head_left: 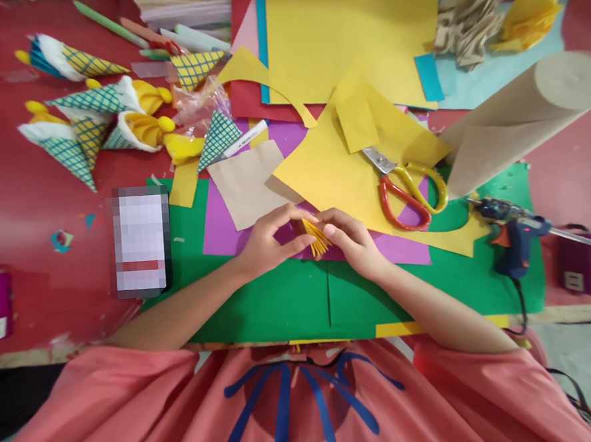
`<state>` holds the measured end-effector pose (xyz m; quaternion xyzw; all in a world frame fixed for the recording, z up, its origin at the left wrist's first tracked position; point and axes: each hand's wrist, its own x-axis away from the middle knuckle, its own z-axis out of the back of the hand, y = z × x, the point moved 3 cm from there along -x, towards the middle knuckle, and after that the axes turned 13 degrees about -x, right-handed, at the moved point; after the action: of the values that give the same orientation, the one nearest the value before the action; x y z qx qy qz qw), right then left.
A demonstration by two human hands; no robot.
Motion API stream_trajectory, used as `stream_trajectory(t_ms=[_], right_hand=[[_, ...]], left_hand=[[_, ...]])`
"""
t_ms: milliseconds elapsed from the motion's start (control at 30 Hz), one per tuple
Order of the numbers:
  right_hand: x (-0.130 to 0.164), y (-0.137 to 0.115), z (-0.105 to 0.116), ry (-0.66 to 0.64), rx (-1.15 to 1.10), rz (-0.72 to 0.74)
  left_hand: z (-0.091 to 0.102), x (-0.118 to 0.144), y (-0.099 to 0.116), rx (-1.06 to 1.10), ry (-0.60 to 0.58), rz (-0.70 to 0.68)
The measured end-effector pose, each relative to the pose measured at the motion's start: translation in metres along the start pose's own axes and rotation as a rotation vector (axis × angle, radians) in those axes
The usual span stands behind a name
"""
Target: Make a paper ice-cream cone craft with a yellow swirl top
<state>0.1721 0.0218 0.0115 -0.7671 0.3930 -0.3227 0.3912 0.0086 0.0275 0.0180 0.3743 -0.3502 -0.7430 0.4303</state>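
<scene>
Between my two hands is a small piece of pleated yellow paper (317,238), its folds fanned out toward me. My left hand (271,242) pinches it from the left between thumb and fingers. From the other side my right hand (351,241) grips it, thumb pressed on the folds. Both hands are just above purple paper (220,219) and a green sheet (260,303). Beyond them lie a beige paper piece (248,184) and a large yellow sheet (317,166). Scissors (406,187) with one red and one yellow handle rest on that sheet.
A blue glue gun (514,234) with a cord lies at right, near a brown paper roll (520,120). Several finished paper cones (88,110) are at the upper left. A blurred-out phone-shaped object (141,240) sits left of my arm. A marker (240,141) lies near the middle.
</scene>
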Motion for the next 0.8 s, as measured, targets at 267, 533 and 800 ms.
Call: stream_trajectory(t_ms=[267,533,800], right_hand=[[-0.0013,0.0052,0.0002,-0.022,-0.107,-0.037],[-0.0011,0.0002,0.0007,-0.031,-0.051,0.012],[-0.0011,-0.0001,0.0026,0.008,0.035,0.011]], left_hand=[[-0.0022,0.0017,-0.005,0.07,0.006,0.097],[0.001,-0.0033,-0.0028,0.022,0.051,-0.019],[0.0005,0.0008,-0.0058,0.094,0.05,0.09]])
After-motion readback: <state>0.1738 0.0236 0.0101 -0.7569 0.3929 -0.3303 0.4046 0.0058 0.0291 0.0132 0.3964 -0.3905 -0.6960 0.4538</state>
